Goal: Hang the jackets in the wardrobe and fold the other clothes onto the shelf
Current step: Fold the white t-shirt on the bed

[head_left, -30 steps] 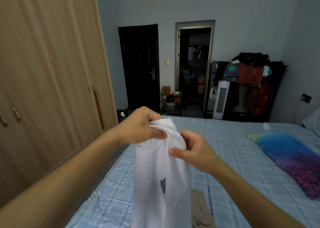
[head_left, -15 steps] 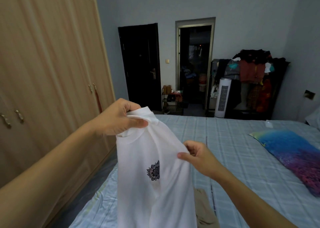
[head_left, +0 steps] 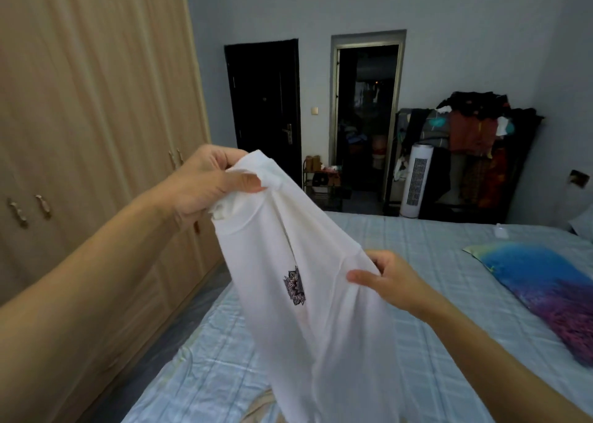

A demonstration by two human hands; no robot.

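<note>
White T-shirt (head_left: pixel 308 294) hangs in front of me over the bed (head_left: pixel 433 310); my left hand (head_left: pixel 205 185) grips its collar, my right hand (head_left: pixel 391 281) pinches a shoulder edge lower down. Still unfolded (a tan garment (head_left: pixel 260 410) waits below). Beyond, wardrobe (head_left: pixel 96 134) doors closed; I judge the task barely begun, folding and shelving still ahead.

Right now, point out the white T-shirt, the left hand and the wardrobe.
white T-shirt (head_left: pixel 321 294): head view, on the chest beside the print.
left hand (head_left: pixel 205 185): head view, on its back.
wardrobe (head_left: pixel 96 101): head view, on a closed door panel.
</note>
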